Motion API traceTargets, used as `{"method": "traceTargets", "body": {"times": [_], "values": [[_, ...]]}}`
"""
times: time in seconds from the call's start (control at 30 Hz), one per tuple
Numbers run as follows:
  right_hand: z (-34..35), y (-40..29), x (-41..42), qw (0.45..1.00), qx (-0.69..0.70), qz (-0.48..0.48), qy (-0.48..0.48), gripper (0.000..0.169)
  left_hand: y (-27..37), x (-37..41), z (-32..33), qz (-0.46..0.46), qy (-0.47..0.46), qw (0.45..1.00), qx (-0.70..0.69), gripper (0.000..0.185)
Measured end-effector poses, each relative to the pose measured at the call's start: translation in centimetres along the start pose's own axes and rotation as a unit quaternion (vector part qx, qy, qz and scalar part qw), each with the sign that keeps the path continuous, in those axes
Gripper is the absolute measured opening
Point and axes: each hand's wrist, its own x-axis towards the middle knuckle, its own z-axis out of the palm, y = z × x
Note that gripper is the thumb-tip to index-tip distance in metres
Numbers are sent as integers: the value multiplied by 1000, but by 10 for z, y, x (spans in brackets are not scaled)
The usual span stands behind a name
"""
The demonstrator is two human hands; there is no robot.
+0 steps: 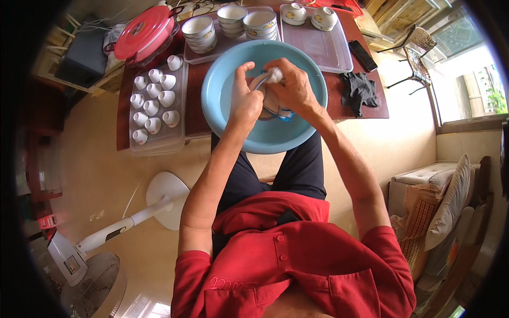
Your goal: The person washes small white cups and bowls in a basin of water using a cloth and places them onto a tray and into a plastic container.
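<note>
A light-blue plastic basin (266,145) sits before me at the table's front edge, partly over my lap. Above it, my left hand (246,97) grips a pale, blue-rimmed dish (260,82), probably a bowl, with the thumb pressed on it and the index finger raised. My right hand (294,85) is closed on a bunched white cloth (275,75) against the dish's rim. Lower in the basin, a blue-edged item (284,115) shows beneath my hands; its kind is unclear. My fingers hide most of the dish.
Small white cups (151,107) stand on a clear plastic tray (159,149) at left. Behind the basin are stacked bowls (260,24) and upturned bowls (294,15). A red lidded pot (143,33), phone (362,55) and dark cloth (360,93) flank them. A fan (123,230) stands lower left.
</note>
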Motion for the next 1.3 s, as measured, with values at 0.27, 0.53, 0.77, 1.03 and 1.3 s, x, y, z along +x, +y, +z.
{"method": "traceTargets", "body": {"times": [0.27, 0.53, 0.77, 1.03, 1.3], "values": [[52, -2, -33, 706, 544, 407, 200, 18, -26, 3, 3, 85, 102, 991, -32, 58], [-1, -11, -10, 999, -31, -5, -35, 30, 0, 2, -15, 67, -76, 982, 162, 48], [43, 16, -44, 883, 316, 311, 157, 21, -20, 0, 7, 60, 68, 992, -86, 54], [27, 28, -47, 815, 429, 383, 73, 18, -28, -11, -15, 189, -56, 961, 193, 73], [-14, 36, -36, 921, 230, 305, -70, 27, -11, -19, -22, 386, -105, 744, 535, 38]]}}
